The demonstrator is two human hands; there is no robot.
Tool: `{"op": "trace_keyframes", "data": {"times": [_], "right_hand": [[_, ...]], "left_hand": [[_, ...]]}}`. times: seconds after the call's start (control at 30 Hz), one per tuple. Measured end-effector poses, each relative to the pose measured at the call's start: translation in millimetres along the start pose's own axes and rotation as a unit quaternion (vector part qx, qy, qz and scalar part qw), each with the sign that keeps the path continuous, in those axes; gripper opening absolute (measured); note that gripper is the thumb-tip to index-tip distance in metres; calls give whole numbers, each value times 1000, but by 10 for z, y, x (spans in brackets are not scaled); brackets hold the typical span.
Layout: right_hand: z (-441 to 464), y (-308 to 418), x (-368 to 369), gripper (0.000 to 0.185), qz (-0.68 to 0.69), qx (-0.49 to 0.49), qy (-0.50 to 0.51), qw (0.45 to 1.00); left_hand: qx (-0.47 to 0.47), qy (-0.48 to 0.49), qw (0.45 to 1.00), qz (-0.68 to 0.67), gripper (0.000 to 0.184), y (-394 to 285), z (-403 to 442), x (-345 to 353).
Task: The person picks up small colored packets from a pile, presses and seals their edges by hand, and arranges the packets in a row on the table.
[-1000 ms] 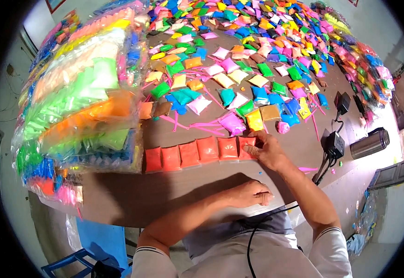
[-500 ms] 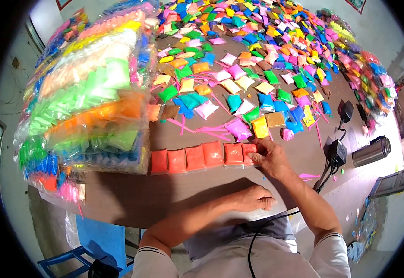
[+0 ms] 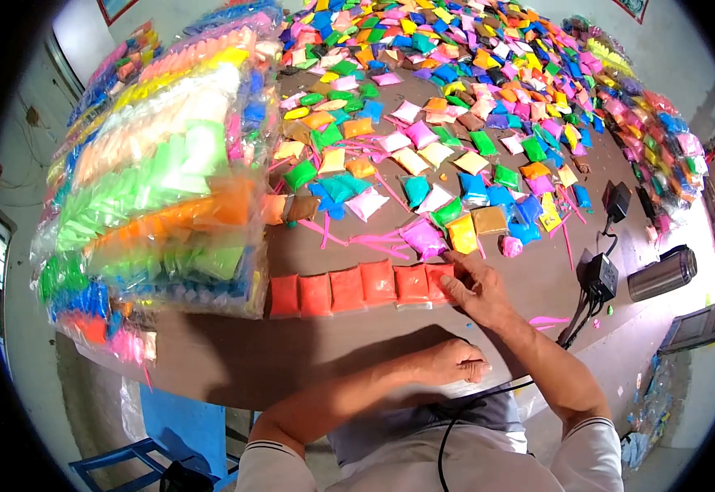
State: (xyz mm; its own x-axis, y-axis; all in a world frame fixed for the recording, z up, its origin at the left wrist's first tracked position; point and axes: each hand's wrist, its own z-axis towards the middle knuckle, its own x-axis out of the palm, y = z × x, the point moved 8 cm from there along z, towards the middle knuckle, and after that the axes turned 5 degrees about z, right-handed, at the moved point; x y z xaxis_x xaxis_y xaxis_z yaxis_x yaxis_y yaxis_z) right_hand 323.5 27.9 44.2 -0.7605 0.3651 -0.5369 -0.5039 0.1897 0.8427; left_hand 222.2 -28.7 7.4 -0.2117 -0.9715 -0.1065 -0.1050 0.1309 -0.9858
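Note:
A row of several small red packets [image 3: 346, 290] lies side by side along the near part of the table. At its right end, my right hand [image 3: 479, 289] has its thumb on the front of the last red packet [image 3: 439, 281] and its forefinger behind the top edge. My left hand [image 3: 454, 361] is curled closed close to the front of the table, apart from the row. No object shows in its fingers, though the palm is hidden. Just beyond my right hand lie a yellow packet [image 3: 462, 234] and a pink packet [image 3: 423, 238].
Large clear bags of coloured packets [image 3: 157, 180] are stacked on the left. Loose packets [image 3: 456, 66] cover the far table among pink plastic sticks [image 3: 374, 241]. A black power adapter [image 3: 600, 277] with cables and a steel flask [image 3: 662, 273] stand right. A blue chair [image 3: 184, 422] is below left.
The view has shifted slightly, so the table items appear a little lower. My right hand stays at the end of the red row, and my left hand remains curled near the edge.

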Motion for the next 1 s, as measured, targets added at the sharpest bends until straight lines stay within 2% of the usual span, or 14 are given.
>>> {"op": "trace_keyframes", "data": {"times": [0.1, 0.27, 0.37, 0.4, 0.47, 0.63, 0.7, 0.73, 0.77, 0.9, 0.93, 1.0], "right_hand": [[-34, -22, -17, 35, 22, 0, 23, 1000], [41, -174, -34, 36, 73, -93, -11, 993], [143, -234, -16, 34, 116, -45, 49, 991], [154, -197, -20, 34, 116, -46, 50, 991], [145, -200, 40, 27, 221, 24, 95, 970], [114, -256, 83, 20, 300, 102, 110, 942], [152, -398, 98, 17, 294, 75, 117, 946], [134, -353, 71, 15, 285, 86, 115, 948], [146, -298, 51, 14, 277, 96, 118, 949], [162, -321, 42, 8, 273, 125, 110, 947], [158, -269, 17, 7, 278, 131, 110, 945], [168, -265, -24, 9, 269, 126, 107, 949]], "left_hand": [[-3, -4, 1000, -2, 26, 6, 15, 3], [-37, -33, 998, -49, 30, -173, -1, -86], [-67, -23, 996, -51, 34, -183, 78, -50], [-70, -15, 997, -2, 36, -185, 104, -20], [-58, -14, 996, 65, 38, -159, 184, 48], [-44, 47, 996, 66, 33, -186, 403, 344], [20, 24, 984, 176, 30, -122, 554, 484], [-20, 32, 983, 177, 29, -150, 552, 461], [12, 19, 986, 164, 29, -117, 568, 472], [-46, 66, 991, 109, 32, -355, 430, 334], [-38, 64, 984, 161, 34, -411, 424, 291], [-23, 61, 984, 166, 34, -465, 437, 259]]}}
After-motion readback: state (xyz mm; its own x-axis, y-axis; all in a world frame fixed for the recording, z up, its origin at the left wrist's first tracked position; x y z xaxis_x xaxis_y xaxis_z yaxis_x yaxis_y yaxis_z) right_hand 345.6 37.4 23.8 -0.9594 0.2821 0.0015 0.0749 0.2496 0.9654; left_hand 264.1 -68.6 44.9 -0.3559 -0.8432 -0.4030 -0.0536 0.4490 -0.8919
